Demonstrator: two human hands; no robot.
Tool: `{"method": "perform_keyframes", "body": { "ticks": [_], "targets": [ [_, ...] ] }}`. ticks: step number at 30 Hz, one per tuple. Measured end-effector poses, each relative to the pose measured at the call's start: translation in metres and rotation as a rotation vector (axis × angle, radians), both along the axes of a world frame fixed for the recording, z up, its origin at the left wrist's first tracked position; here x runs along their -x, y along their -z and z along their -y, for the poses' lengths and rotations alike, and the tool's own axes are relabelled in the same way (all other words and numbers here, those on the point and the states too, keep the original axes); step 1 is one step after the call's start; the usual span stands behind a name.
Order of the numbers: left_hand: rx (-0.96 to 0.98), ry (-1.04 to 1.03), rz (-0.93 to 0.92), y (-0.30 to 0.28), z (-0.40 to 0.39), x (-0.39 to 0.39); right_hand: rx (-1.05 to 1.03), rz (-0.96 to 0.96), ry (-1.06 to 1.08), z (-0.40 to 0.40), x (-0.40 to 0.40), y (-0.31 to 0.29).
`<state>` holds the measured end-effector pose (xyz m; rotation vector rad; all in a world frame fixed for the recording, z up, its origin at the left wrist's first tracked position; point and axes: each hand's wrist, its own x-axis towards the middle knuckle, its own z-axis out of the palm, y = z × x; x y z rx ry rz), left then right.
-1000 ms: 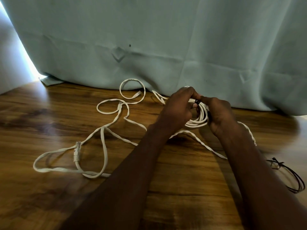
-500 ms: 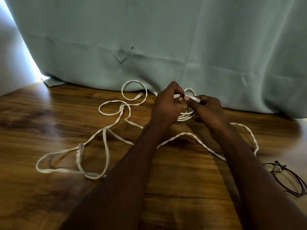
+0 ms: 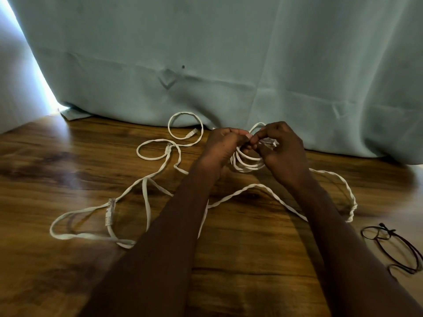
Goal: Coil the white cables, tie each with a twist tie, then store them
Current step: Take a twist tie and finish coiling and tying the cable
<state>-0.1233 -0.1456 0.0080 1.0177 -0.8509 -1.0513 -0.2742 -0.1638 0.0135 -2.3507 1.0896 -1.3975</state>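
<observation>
1. Nearest, on the wooden tabletop (image 3: 229, 282), spare black ties (image 3: 393, 250) lie well right of the right hand, untouched.
2. Loose white cable (image 3: 146, 202) spreads left of and below the left hand, with a plug (image 3: 109, 212) lying on it; another strand (image 3: 332, 179) runs to the right of the right hand.
3. The left hand (image 3: 223, 147) and right hand (image 3: 282, 148) meet above the tabletop. Both have the fingers curled and pinch the top of a small coil (image 3: 248, 162), which hangs between them. I cannot see whether a tie is there.
4. Behind the hands hangs a curtain (image 3: 229, 65).
5. Risk, as I judge it: if one pinch loosens, the coil's turns can spring open. The loose strands could also catch in the coil and pull it.
</observation>
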Motion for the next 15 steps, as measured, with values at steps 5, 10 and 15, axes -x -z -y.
{"method": "perform_keyframes", "body": {
  "ticks": [5,10,15],
  "targets": [
    [-0.042,-0.091,-0.010,-0.001,-0.006,-0.001,-0.019,-0.021,-0.046,-0.001,-0.004,0.003],
    [-0.082,-0.084,-0.050,0.003,-0.004,-0.001,0.035,0.030,0.008,-0.005,-0.008,0.004],
    [-0.057,-0.057,-0.048,0.003,-0.003,0.000,-0.032,0.133,0.103,-0.004,-0.012,0.005]
  ]
}}
